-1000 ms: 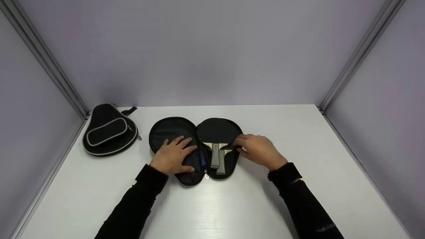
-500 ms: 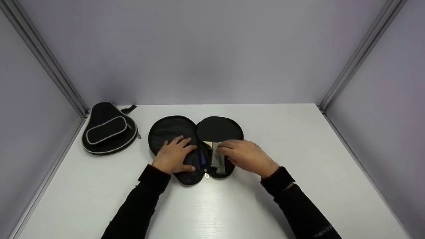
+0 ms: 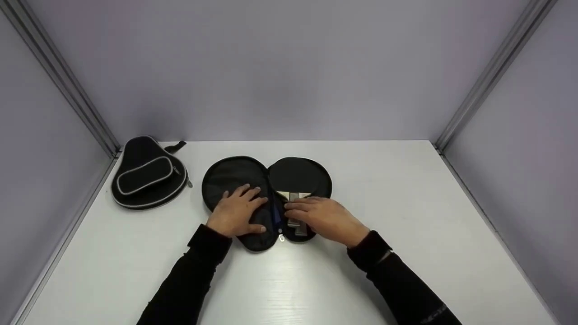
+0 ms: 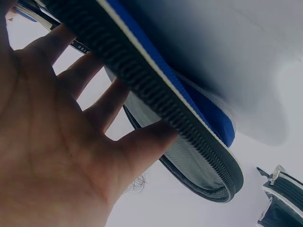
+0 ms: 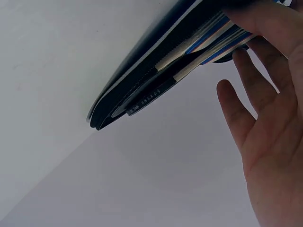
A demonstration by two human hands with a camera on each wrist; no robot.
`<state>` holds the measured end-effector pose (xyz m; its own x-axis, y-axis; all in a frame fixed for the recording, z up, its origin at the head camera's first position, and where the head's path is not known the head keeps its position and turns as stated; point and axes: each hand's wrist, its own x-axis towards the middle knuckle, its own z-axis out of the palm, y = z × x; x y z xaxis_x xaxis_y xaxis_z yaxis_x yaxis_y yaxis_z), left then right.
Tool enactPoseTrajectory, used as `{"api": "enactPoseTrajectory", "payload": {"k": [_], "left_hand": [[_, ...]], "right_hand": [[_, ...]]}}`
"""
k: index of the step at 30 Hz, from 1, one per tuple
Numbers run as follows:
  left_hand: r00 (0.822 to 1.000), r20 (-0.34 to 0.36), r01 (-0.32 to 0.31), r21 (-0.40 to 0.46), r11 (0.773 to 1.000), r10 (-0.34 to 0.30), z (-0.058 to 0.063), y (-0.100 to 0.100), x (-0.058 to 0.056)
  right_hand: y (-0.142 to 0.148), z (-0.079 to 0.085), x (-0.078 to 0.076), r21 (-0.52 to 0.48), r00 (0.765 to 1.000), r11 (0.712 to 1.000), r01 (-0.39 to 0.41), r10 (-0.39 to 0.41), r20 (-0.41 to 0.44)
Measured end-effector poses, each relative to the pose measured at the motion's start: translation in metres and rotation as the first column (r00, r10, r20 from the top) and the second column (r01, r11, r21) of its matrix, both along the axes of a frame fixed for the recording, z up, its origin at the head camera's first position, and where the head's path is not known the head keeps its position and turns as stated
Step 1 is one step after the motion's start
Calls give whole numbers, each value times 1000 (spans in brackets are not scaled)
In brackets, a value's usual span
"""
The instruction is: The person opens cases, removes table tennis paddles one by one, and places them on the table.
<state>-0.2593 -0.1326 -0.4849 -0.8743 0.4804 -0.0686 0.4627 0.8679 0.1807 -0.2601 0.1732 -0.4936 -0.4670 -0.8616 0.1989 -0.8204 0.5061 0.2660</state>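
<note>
An unzipped black paddle case lies spread on the table in the head view. Two table tennis paddles are stacked in its right half, black face up, their pale handles toward the person. My left hand rests on the left half with fingers spread; the left wrist view shows its fingers at the zippered rim. Over the paddle handles lies my right hand, fingers fairly straight, partly covering them. In the right wrist view, the fingers of that hand extend beside the layered paddles, with none curled around a handle.
A second black paddle case with grey piping, a front pocket and a strap lies at the left back of the white table. Grey panels stand behind and on both sides. A zipper pull sits at the near hinge.
My right hand has moved left and slightly toward the person, from the case's right rim to over the paddle handles. The left hand has stayed on the left half.
</note>
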Motion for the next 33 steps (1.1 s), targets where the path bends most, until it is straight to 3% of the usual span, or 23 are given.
{"api": "enactPoseTrajectory", "payload": {"k": [14, 21, 28, 31, 33], "left_hand": [[1000, -14, 11, -13, 1000, -11, -1, 2, 0], [999, -31, 26, 4, 1000, -26, -5, 0, -3], [999, -41, 30, 35, 999, -28, -18, -4, -9], [999, -37, 25, 34, 999, -24, -17, -4, -8], [1000, 0, 16, 34, 999, -16, -5, -1, -1]], "right_hand": [[10, 5, -10, -26, 999, 1000, -16, 15, -29], [16, 13, -12, -132, 997, 990, -48, 40, -65], [23, 19, -16, -287, 993, 957, -53, 20, -117], [27, 21, -18, -354, 989, 934, -47, -6, -145], [29, 23, -20, -399, 985, 916, -31, -39, -166]]}}
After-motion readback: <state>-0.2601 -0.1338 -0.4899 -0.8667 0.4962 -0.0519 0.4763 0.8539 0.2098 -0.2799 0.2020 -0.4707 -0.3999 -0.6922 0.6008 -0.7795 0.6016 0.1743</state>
